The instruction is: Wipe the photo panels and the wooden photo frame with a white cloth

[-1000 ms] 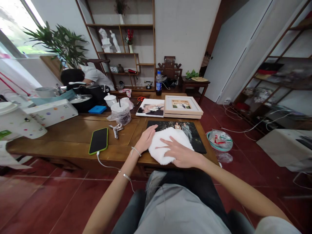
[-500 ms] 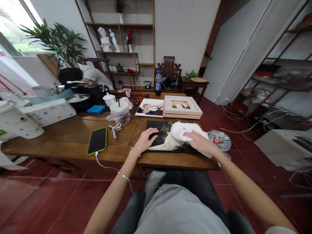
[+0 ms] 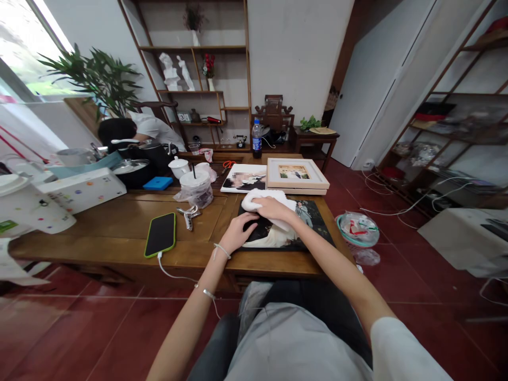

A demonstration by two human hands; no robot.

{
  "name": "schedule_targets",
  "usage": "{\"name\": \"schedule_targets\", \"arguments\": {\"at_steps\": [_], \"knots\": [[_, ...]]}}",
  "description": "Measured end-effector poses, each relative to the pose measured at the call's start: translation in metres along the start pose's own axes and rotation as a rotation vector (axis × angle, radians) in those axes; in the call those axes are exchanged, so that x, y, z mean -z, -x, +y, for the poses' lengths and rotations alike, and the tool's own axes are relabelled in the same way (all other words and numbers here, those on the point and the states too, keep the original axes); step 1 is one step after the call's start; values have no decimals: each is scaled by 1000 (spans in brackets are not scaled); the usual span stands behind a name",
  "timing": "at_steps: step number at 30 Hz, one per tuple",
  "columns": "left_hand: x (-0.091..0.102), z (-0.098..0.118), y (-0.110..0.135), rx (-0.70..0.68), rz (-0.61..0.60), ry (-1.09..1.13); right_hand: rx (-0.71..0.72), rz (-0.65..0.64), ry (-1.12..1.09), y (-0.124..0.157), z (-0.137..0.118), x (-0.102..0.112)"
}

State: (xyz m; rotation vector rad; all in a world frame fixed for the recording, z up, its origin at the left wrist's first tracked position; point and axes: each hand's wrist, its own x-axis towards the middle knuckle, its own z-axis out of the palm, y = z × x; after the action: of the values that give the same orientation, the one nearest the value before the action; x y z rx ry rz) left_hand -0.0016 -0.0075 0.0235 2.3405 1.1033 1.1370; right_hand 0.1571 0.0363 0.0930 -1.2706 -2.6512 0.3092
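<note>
A dark photo print [image 3: 305,225] of a couple lies flat on the wooden table [image 3: 115,233] in front of me. My right hand [image 3: 273,208] presses a white cloth [image 3: 257,198] onto the print's far left corner, fingers closed over the cloth. My left hand [image 3: 239,232] lies flat on the print's left edge with fingers spread, holding nothing.
Beyond the print sit a framed photo [image 3: 297,173] and an unframed photo [image 3: 246,179]. A phone in a green case [image 3: 161,234] with a cable, metal clips [image 3: 188,215], a lidded plastic cup [image 3: 196,185] and a bottle [image 3: 256,138] stand on the table. A person [image 3: 138,127] bends at the back left. A bin [image 3: 358,227] stands at the right.
My right hand has carried the white cloth from the print's right side to its far left corner. My left hand has stayed on the left edge.
</note>
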Motion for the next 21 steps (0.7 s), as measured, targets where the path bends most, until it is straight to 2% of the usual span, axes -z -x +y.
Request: {"name": "schedule_targets", "arguments": {"at_steps": [3,5,8,11,13,16,18,21], "knots": [[0,0,0,9,8,-13,30,-16,7,-6,-8,-4],[0,0,0,9,4,-5,33,-6,6,4,-2,-3],[0,0,0,13,0,21,7,39,8,35,22,-1],[-2,-3,1,86,96,43,-78,114,68,74,55,1],[-4,-6,1,210,225,117,-167,152,99,97,74,0],[-5,-12,1,477,368,448,-263,184,103,109,86,-2],[-1,-15,-1,666,413,741,-285,164,92,101,78,-6],[10,-18,-4,891,429,1066,-205,94,80,75,42,-14]]}}
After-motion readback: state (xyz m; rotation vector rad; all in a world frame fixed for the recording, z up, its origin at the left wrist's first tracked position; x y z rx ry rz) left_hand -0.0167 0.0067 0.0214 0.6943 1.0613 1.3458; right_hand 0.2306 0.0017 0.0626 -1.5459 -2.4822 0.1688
